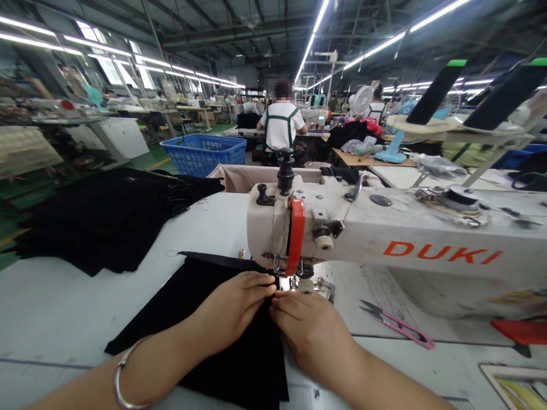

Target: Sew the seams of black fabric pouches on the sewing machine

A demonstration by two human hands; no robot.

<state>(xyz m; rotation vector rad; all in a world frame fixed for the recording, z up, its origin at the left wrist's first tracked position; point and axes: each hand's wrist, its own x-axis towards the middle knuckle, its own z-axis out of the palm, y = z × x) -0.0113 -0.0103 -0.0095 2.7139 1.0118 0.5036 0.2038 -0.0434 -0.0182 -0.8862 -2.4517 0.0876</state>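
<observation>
Where hands rest, black fabric

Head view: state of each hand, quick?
Left hand: fairly flat on the black cloth; grip can't be told.
Right hand: curled at the cloth's right edge; grip can't be told.

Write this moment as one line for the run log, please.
left hand: on black fabric | right hand: at fabric's right edge | ahead: sewing machine | right: pink-handled snips

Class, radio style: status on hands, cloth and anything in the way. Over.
Left hand on cloth, right hand at its edge. Cloth's far right corner at machine. Snips to the right, seemingly out of the way.
</observation>
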